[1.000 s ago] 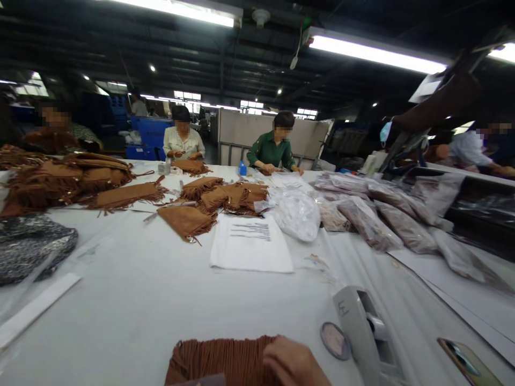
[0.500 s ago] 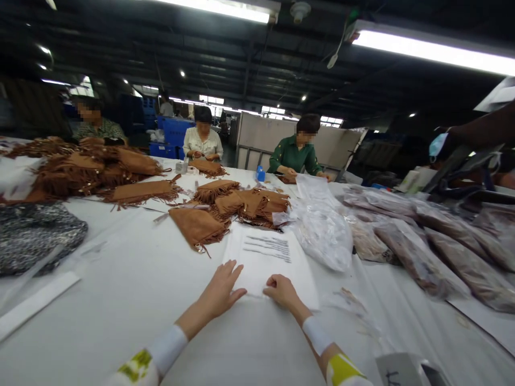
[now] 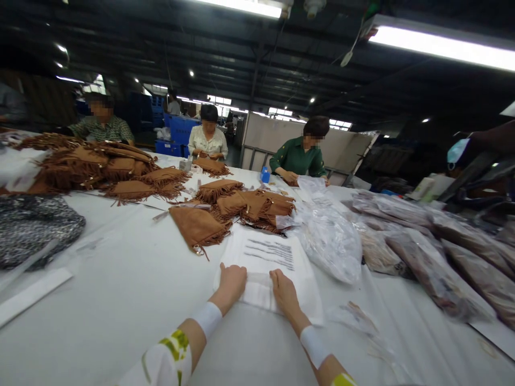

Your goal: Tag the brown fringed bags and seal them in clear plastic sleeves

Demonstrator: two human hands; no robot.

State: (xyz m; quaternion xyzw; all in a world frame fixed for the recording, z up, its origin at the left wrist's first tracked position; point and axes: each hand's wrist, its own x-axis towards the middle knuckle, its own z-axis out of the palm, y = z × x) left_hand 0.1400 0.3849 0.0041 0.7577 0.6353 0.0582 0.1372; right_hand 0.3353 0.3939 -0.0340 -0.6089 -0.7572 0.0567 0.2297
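Observation:
A white plastic bag point(image 3: 257, 292) with dark lines of print lies flat on the table in front of me. My left hand point(image 3: 232, 281) is closed on the near edge of its top layer, at the left. My right hand point(image 3: 285, 289) pinches the same edge farther right, with a strip of plastic raised between the two hands. Just beyond the bag, brown fringed suede-like pouches point(image 3: 251, 206) lie in a pile. One pouch point(image 3: 197, 228) points toward me, with a metal ring at its near corner. My fingertips are partly hidden by the hands themselves.
Crumpled clear bags point(image 3: 332, 236) lie right of the printed bag. Several filled plastic bags point(image 3: 434, 268) cover the table's right side. A larger brown pile point(image 3: 92, 166) and a black-and-white knitted piece point(image 3: 36, 230) are at the left. Co-workers sit across the table point(image 3: 132, 300).
My left hand has gone from spread fingers to closed on the bag's near edge. My right hand has shifted slightly right, and the edge between them is now lifted.

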